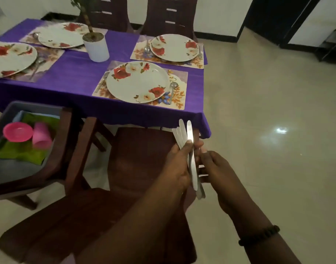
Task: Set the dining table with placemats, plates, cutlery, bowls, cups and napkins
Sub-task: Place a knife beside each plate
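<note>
Purple cloth covers the dining table, and four floral placemats lie on it, each with a flowered plate on top. On the nearest placemat the plate has a spoon just beside its right rim and a fork at its left. A white plant pot stands near the middle of the table. Pale shiny tiles make the floor, and a dark doorway shows at the far right.

Both hands are in front of the table edge, above the seat of a wooden chair. The left hand has its fingers curled round a bundle of knives, their tips fanned upward. The right hand pinches the front knife with the fingertips, it seems to separate it from the others.

To do this step well, I think the left hand should hold the bundle firm while the right draws only one knife out, then lays it on the placemat beside the plate, straight and not touching the rim.

On the chair at the left, a grey tray holds a pink bowl, a pink cup lying on its side, and green napkins; these are not yet on the table.
</note>
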